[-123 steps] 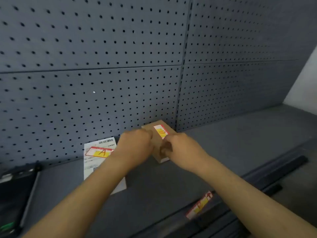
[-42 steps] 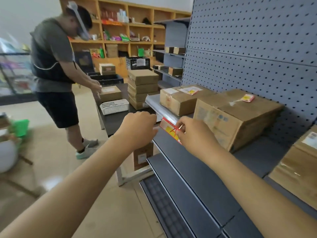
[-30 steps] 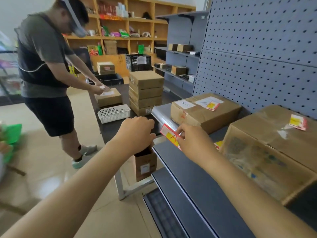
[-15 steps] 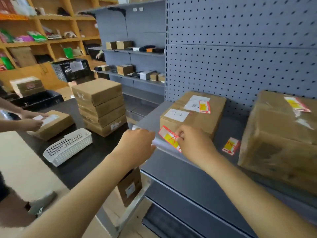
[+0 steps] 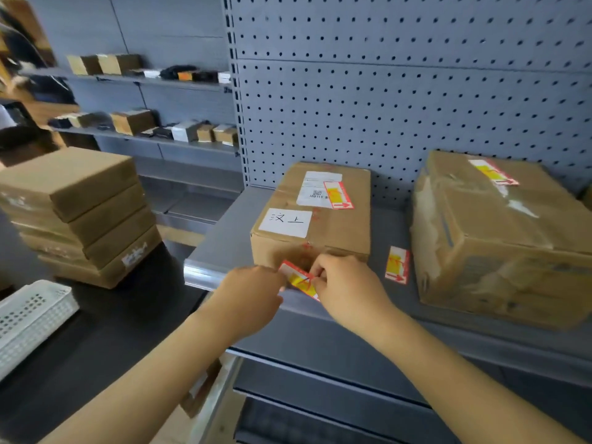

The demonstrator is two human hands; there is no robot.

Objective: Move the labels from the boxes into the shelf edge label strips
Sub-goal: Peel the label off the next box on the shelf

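Gripping label (image 5: 299, 280), left hand (image 5: 253, 291), right hand (image 5: 347, 288)

Matt cardboard box (image 5: 315, 225), glossy paper label (image 5: 299, 280), metal pegboard (image 5: 400, 91)

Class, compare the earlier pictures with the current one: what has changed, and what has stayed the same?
Both hands carried the red-and-yellow paper label from the small brown box on the dark shelf to the grey shelf's front edge strip, before a taped cardboard box. Unchanged: left hand and right hand still pinch it.

Left grip (image 5: 253, 293), right grip (image 5: 346, 290) pinching, close together.
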